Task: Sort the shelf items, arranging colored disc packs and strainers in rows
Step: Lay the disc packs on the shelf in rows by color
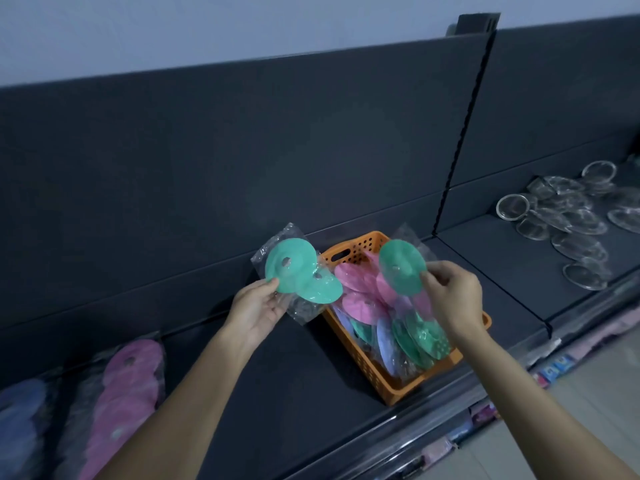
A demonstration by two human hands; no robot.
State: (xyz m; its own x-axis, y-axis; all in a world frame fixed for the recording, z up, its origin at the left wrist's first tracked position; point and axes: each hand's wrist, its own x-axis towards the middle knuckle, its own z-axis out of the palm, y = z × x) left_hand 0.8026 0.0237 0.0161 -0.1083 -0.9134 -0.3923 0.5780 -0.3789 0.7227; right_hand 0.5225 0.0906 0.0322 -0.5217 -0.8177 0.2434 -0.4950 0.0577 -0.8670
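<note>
Inspector: Your left fingers (272,283) pinch a green pack (294,268); your right fingers (430,274) pinch a second pack (401,266), over the basket (346,252).
Operator: Row spot?
Inspector: Likely left of your left fingers, beside the pink row (128,382); left hand (258,306) nearer.

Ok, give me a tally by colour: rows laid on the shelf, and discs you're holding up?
Pink row on the shelf: 1
Blue row: 1
Green discs in the left hand: 2
Green disc in the right hand: 1
Total: 2 rows laid, 3 green discs held
</note>
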